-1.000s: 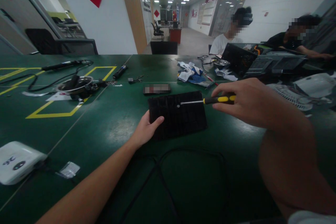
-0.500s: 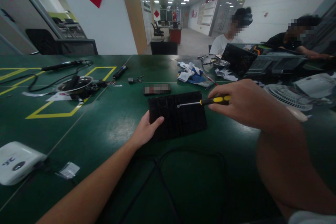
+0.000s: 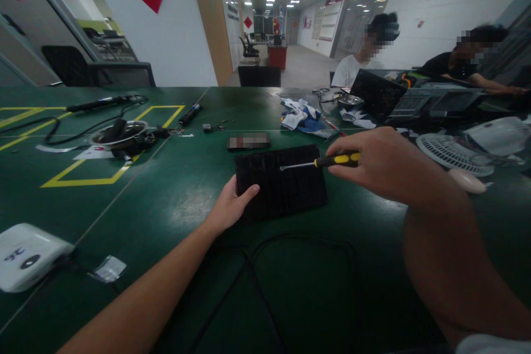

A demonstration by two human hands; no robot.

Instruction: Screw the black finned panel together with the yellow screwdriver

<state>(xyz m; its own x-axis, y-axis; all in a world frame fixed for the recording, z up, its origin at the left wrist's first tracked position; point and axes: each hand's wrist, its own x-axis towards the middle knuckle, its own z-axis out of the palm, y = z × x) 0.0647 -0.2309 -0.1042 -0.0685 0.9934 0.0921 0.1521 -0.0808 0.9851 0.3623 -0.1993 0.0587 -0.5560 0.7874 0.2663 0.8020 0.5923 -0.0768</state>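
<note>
A flat black rectangular panel (image 3: 286, 185) lies on the green table (image 3: 174, 204) in front of me. My left hand (image 3: 230, 204) grips its near left corner, thumb on top and fingers wrapped under the edge. My right hand (image 3: 377, 163) is closed round a screwdriver (image 3: 319, 162) with a yellow and black handle. Its metal shaft points left and the tip rests on the panel's upper middle.
A black cable (image 3: 257, 271) loops on the table near me. A white device (image 3: 25, 257) sits at the left edge, a round metal part with cords (image 3: 118, 135) inside yellow floor-tape lines, rags (image 3: 301, 116) behind the panel, a white fan grille (image 3: 454, 152) at right. Two people sit at the far right.
My right hand has drifted slightly left and down, carrying the screwdriver handle with it while the tip stays on the panel. More of the fan grille shows. My left hand has not moved.
</note>
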